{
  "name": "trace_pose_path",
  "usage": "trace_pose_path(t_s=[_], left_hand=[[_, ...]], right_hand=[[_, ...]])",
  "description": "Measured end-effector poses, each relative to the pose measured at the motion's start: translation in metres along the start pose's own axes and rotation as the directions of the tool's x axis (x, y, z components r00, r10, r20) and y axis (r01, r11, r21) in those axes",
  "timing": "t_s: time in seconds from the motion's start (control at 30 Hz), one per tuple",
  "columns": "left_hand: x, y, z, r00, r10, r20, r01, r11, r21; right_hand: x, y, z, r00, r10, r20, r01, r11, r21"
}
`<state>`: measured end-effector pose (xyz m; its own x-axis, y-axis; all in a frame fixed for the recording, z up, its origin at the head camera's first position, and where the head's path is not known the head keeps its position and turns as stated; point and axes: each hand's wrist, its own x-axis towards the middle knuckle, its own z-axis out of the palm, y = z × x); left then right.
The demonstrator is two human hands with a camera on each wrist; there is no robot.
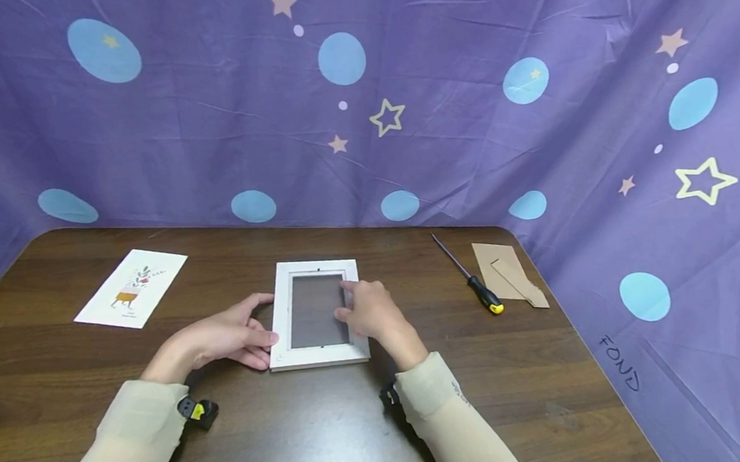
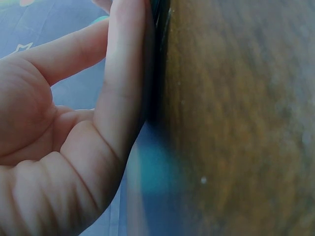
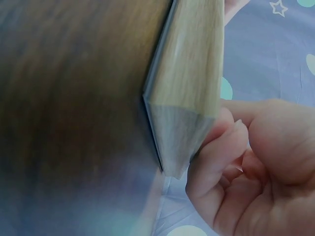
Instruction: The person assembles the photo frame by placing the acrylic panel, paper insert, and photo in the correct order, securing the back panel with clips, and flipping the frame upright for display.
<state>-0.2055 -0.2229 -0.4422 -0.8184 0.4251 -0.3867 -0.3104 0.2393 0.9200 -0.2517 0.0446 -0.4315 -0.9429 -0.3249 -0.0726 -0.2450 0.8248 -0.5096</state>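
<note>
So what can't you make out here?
Print on the white card: too small, head view.
Part of the brown sheet, head view: under the cardboard strip.
Underside of the frame, head view: faces the table.
Table's near edge: cut off at the head view's bottom.
Wood grain, left wrist view: blurred.

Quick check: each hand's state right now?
Left hand: holding the white frame by its left edge.
Right hand: at the white frame's right side; whether open or gripping cannot be told.
</note>
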Motion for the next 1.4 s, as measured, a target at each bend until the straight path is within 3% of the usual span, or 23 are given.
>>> trace_pose_path(t_s=[0.6, 1.1, 1.4], left_hand=[[-0.002, 0.001, 0.000, 1.000, 0.007, 0.004, -0.007, 1.000, 0.001], [-0.004, 0.002, -0.004, 1.000, 0.004, -0.003, -0.004, 0.999, 0.039], [-0.008, 0.005, -0.014, 0.998, 0.053, -0.016, -0.050, 0.992, 0.116]], right_hand=[[0.001, 0.001, 0.000, 1.000, -0.005, -0.002, 0.005, 1.000, -0.012], [0.001, 0.008, -0.008, 0.996, -0.037, 0.076, 0.026, 0.989, 0.148], [0.003, 0.020, -0.016, 0.999, -0.026, 0.028, 0.017, 0.957, 0.291]])
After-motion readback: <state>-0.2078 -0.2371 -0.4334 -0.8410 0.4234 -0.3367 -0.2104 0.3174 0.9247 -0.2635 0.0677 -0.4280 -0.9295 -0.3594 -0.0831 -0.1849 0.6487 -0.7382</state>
